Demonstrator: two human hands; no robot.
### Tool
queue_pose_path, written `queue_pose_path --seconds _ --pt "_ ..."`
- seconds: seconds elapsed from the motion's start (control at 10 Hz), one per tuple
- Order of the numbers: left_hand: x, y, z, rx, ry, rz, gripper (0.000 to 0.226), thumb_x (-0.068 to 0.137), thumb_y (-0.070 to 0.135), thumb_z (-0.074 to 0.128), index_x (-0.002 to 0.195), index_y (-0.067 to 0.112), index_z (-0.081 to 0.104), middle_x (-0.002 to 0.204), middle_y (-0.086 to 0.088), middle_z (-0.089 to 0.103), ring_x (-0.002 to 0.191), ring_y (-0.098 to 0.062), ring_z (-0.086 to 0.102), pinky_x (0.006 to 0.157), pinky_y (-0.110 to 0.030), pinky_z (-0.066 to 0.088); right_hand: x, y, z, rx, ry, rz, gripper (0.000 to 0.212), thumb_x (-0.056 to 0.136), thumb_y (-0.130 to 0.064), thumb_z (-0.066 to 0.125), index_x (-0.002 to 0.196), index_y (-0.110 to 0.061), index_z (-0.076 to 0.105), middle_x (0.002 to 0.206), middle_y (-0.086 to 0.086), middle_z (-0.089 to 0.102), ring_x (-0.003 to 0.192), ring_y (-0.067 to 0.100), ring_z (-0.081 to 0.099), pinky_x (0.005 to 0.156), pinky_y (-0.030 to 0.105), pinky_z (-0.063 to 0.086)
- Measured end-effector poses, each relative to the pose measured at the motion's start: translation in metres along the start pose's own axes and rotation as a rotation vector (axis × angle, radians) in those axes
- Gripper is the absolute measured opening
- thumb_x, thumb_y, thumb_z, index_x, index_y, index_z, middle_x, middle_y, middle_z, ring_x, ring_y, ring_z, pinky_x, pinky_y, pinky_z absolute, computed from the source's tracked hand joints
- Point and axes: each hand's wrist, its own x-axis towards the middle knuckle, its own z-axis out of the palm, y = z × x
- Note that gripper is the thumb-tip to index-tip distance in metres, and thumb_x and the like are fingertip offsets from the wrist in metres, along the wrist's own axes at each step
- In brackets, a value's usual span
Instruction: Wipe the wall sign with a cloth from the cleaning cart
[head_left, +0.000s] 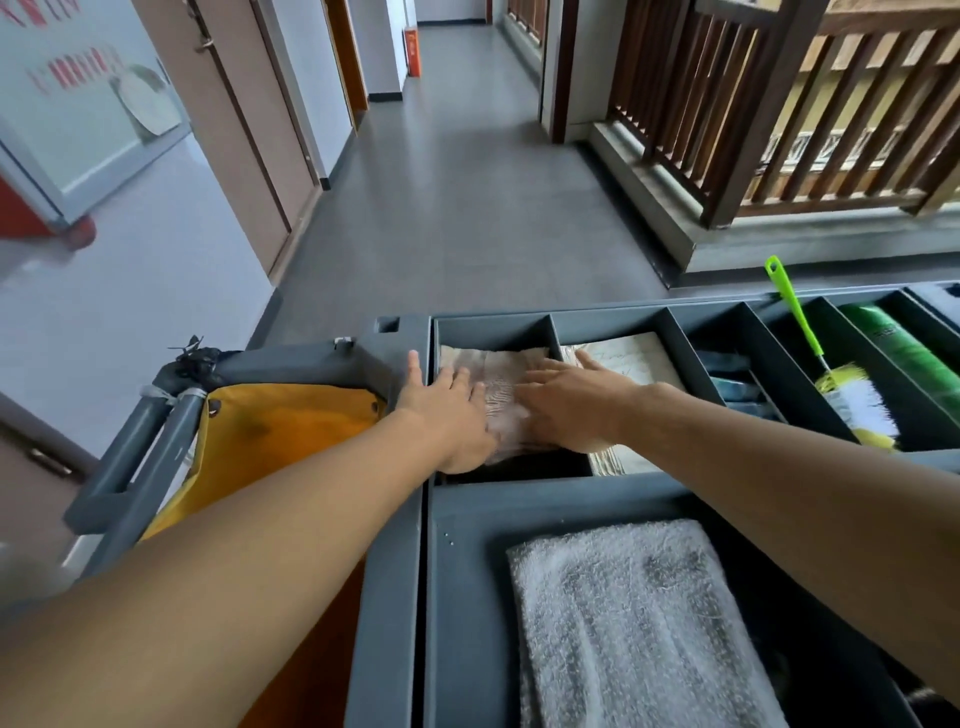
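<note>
Both hands lie flat with fingers spread on a pale cloth (501, 397) in the cleaning cart (395, 519) top's far-left compartment, left hand (449, 410) and right hand (569, 402) gripping nothing. Grey corridor floor (457, 197) opens ahead; the wall sign (88, 98) hangs up-left, wooden railing (779, 104) up-right.

Wall sign (88, 104) cut off at left edge, lettering blurred.

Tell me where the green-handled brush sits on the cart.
The green-handled brush lies on the right of the head view, in a cart compartment beside the green bottle, its handle poking over the far rim.
</note>
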Motion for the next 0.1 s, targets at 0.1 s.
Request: queue_pose_path --seconds 0.1 --pt "-0.0098 -0.0036 -0.0051 -0.120 0.127 -0.046 0.076 0.098 0.064 0.011 0.160 0.021 0.008 0.169 -0.012 0.003 0.156 -0.029 0.001 0.117 -0.070 -0.005 -0.0039 0.0027 -0.0153 -0.017 0.033 0.015 0.059 0.102 -0.054 0.039 0.153 -0.024 0.034 0.166 0.002 0.023 0.154 0.024 0.011 0.122 0.058 0.008"
